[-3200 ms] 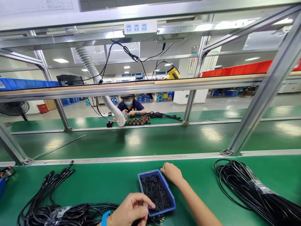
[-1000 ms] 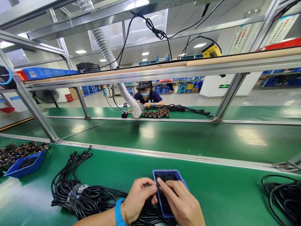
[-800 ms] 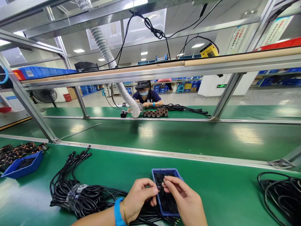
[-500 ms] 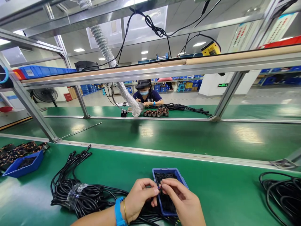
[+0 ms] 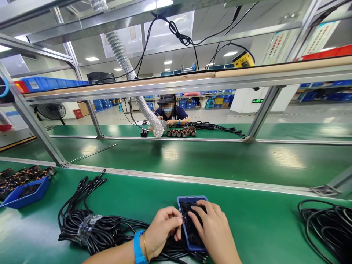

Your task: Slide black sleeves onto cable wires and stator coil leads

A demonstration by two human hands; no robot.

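A small blue tray [image 5: 186,198] full of short black tubes sits on the green bench in front of me. My left hand [image 5: 162,234], with a blue wristband, is pinched shut on the end of a black cable beside the tray's left edge. My right hand [image 5: 213,231] lies over the tray with fingers curled down among the tubes; what it holds is hidden. A taped bundle of black cables [image 5: 90,229] lies to the left and runs under my left hand.
Another blue tray [image 5: 26,192] and coil parts stand at the far left. A second black cable coil [image 5: 327,229] lies at the right. A conveyor belt [image 5: 220,161] and aluminium frame rails lie beyond. A seated person [image 5: 169,112] works across the line.
My right hand has left the pinch point at my left fingertips and moved forward over the tray, fingers now down in the tubes. My left hand stays put.
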